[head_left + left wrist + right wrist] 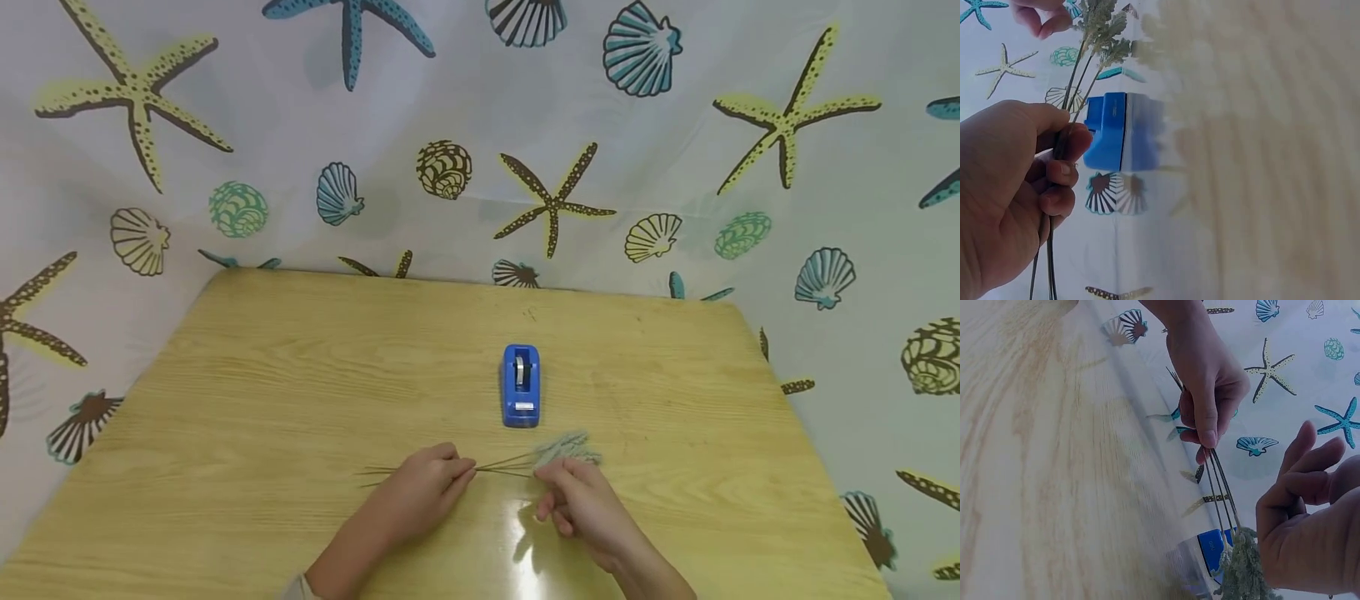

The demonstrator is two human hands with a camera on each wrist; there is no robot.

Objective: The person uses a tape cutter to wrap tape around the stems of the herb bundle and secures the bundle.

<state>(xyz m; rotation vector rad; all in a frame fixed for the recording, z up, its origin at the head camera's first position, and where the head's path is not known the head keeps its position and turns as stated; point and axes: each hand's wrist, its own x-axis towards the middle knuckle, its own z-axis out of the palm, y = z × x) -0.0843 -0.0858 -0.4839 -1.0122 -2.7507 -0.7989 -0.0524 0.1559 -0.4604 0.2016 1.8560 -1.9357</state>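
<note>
Pinched in the left hand (pixel 423 487), thin stems (pixel 504 465) lie level while the right hand (pixel 581 500) fingers their leafy tips.

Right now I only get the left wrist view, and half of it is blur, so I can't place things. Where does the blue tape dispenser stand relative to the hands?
Observer: The head view shows the tape dispenser standing on the table just beyond both hands, touching neither.
Operator: And the right hand? I only see fingertips.
Observer: The right hand is at the tufted end of the sprigs, fingers loosely curled. I can't tell whether it grips them.
Operator: How many stems are there?
Observer: The right wrist view shows three thin stems coming out of the left hand, which pinches them.
</note>
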